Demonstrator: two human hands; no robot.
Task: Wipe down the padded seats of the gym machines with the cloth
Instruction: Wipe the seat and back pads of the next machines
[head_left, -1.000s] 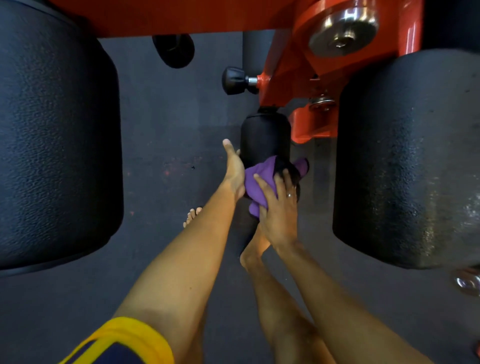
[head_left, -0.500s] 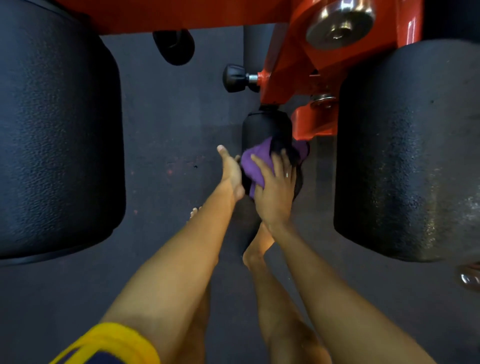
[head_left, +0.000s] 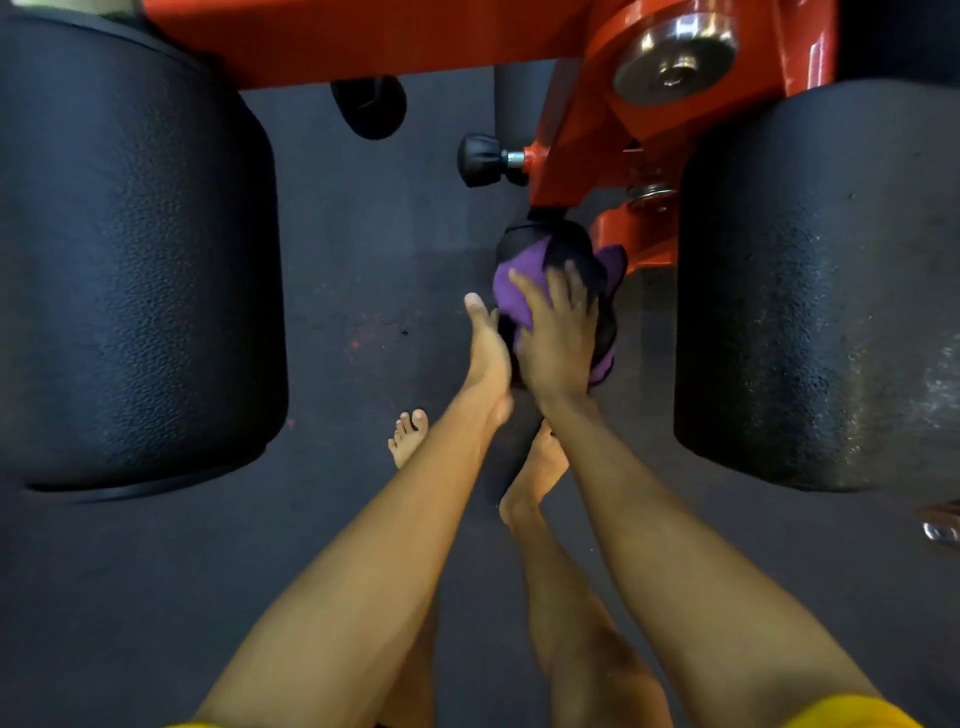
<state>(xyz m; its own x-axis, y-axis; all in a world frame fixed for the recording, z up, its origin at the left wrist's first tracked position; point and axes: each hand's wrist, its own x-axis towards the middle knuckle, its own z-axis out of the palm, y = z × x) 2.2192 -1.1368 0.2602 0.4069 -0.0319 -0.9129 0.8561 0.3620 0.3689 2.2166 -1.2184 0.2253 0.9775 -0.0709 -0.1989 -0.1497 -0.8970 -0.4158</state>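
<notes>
Right hand (head_left: 558, 338), fingers spread, pressed purple cloth (head_left: 511, 293) onto roller pad (head_left: 519, 236); left hand (head_left: 485, 353), flat, steadied it. Risk: pad rotating, cloth slipping off.

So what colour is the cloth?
Purple; the cloth shows best in the head view.

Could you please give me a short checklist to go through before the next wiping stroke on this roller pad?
1. Cloth on pad: ok. The purple cloth lies against the small roller pad.
2. Right hand on cloth: ok. The right hand presses it with spread fingers.
3. Left hand steadying: cannot tell. The left hand is straight-fingered at the pad's left side; contact is hidden.
4. Pad's far side covered: cannot tell; it faces away.
5. Knob clear of hands: ok. The black knob sits above them, apart.
6. Large left pad and large right pad wiped: cannot tell.
</notes>
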